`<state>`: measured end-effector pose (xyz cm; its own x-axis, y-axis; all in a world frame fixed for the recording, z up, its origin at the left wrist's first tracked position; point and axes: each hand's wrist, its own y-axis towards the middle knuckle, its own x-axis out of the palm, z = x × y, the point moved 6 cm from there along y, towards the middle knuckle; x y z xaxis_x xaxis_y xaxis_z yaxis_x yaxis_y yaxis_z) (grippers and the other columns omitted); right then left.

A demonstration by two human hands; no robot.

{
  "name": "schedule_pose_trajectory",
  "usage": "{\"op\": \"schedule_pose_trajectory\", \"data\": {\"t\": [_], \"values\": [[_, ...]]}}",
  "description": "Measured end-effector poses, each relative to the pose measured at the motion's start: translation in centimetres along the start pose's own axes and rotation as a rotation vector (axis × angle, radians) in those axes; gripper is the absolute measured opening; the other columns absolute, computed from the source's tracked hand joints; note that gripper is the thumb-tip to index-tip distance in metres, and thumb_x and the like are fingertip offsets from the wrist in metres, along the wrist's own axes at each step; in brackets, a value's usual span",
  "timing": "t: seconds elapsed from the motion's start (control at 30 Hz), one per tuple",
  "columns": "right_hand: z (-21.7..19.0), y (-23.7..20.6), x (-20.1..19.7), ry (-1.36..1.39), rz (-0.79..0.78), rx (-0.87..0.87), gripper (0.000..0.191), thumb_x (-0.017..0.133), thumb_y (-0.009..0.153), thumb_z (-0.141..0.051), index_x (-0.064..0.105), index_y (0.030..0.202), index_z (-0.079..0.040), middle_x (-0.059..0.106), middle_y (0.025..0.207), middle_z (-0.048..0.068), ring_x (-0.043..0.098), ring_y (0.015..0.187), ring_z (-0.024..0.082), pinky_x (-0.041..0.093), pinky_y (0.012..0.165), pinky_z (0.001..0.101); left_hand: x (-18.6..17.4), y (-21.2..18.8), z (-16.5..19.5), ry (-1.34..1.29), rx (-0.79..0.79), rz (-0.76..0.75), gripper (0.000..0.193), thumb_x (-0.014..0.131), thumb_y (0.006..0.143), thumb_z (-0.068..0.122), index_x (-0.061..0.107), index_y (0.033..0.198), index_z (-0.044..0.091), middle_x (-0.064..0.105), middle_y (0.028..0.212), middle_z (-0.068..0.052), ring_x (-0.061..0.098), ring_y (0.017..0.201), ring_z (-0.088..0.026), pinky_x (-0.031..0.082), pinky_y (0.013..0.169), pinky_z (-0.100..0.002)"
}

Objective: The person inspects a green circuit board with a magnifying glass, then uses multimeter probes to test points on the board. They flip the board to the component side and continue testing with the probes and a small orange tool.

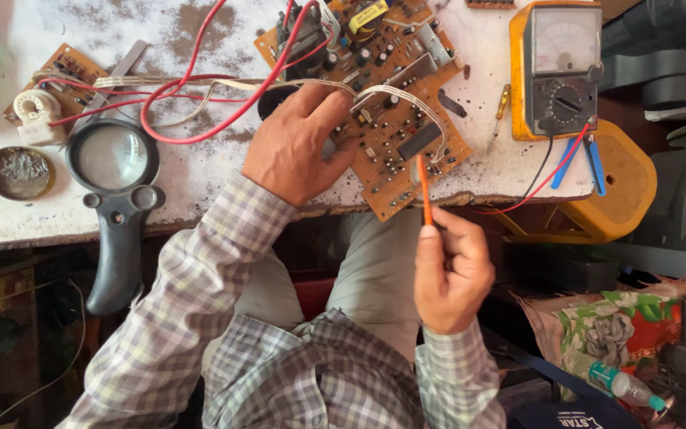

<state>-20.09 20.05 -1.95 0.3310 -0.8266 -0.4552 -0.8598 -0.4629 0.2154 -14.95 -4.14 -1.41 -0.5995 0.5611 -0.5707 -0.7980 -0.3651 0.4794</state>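
— What's nearest?
— The right hand (452, 274), closed around a thin orange probe (424, 189) whose tip seems to touch the circuit board (395, 119).
— And beyond?
— The left hand (295, 147) presses the board's edge on the counter (200, 175), fingers curled, gripping nothing; a yellow multimeter (557, 67) lies further right.

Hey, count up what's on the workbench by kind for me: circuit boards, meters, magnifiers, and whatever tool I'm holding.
Circuit boards: 2, the large board under the left hand and a small board at far left
Analog multimeters: 1, yellow-cased multimeter
Magnifying glasses: 1, magnifier
Orange probes: 1, thin probe in the right hand
Total: 5
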Motion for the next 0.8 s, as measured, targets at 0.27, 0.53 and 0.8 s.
{"op": "schedule_pose_trajectory", "data": {"t": [0.27, 0.53, 0.8], "values": [[-4.1, 1.2, 5.2, -0.225, -0.036, -0.217, 0.015, 0.065, 0.104, -0.008, 0.068, 0.117, 0.000, 0.075, 0.099, 0.016, 0.076, 0.082, 0.024, 0.059, 0.069, 0.0349, -0.4, -0.1, -0.7, -0.091, 0.011, -0.049, 0.028, 0.069, 0.097, 0.006, 0.060, 0.124, 0.003, 0.063, 0.119, -0.017, 0.066, 0.105, -0.038, 0.056, 0.086, -0.044], [-4.7, 1.6, 8.2, -0.402, -0.110, -0.087, 0.010, 0.064, 0.098, -0.011, 0.070, 0.101, -0.003, 0.073, 0.090, 0.019, 0.072, 0.077, 0.038, 0.054, 0.064, 0.0456, -0.3, 0.0, -0.6, -0.138, 0.022, -0.036, 0.027, 0.061, 0.101, 0.001, 0.057, 0.128, 0.002, 0.063, 0.123, -0.019, 0.065, 0.107, -0.041, 0.054, 0.086, -0.045], [-4.4, 2.0, 5.7, -0.487, -0.035, -0.248, 0.006, 0.070, 0.096, -0.010, 0.071, 0.100, -0.006, 0.073, 0.091, 0.016, 0.073, 0.075, 0.031, 0.056, 0.064, 0.0395, -0.2, 0.6, -0.5, -0.095, 0.063, -0.032, 0.024, 0.062, 0.100, 0.003, 0.057, 0.123, 0.002, 0.060, 0.115, -0.019, 0.063, 0.104, -0.043, 0.052, 0.084, -0.048]]}}
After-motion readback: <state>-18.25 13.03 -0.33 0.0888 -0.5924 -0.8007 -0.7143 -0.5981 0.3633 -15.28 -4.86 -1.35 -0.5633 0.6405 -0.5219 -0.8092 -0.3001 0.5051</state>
